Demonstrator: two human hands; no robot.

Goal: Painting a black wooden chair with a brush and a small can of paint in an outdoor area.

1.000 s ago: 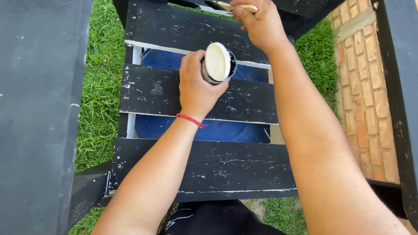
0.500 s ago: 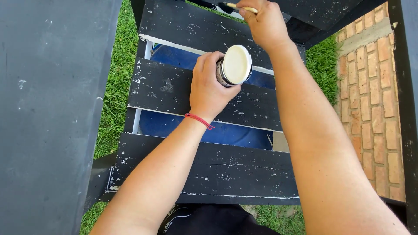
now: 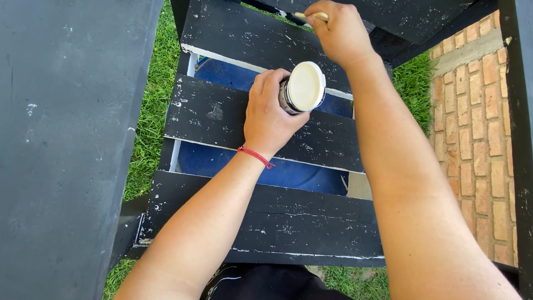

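Observation:
My left hand (image 3: 270, 116) grips a small round paint can (image 3: 301, 88), tilted so its pale cream underside faces me; a red string bracelet sits on that wrist. My right hand (image 3: 340, 33) is further away, closed around the wooden handle of a paintbrush (image 3: 309, 16) whose bristles are hidden behind a slat. Both hands hover over the black-painted wooden slats (image 3: 222, 116) of a chair seat, scuffed with white specks.
A wide black armrest board (image 3: 66, 144) fills the left side. Another black board (image 3: 519, 111) runs down the right edge. Blue sheeting (image 3: 233, 164) shows through the slat gaps. Grass (image 3: 147, 122) lies on the left, red brick paving (image 3: 477, 128) on the right.
The view has shifted, so the seat slats and both hands appear slightly further right. My left hand keeps the can and my right hand keeps the brush at the far slat.

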